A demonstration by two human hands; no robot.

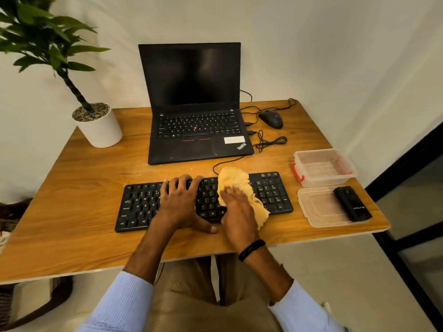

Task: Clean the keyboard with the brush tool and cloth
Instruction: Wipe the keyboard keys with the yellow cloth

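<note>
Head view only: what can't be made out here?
Middle keys of the keyboard: covered by the left hand and the cloth.
Whether the right hand pinches the cloth or presses flat: fingers blurred.
Print on the black device: too small.
Top of the plant: cut off by the frame edge.

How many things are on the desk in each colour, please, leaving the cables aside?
Black: 4 (laptop, keyboard, mouse, brush tool)
Clear: 2 (container, lid)
Yellow: 1 (cloth)
White: 1 (plant pot)
Total: 8
</note>
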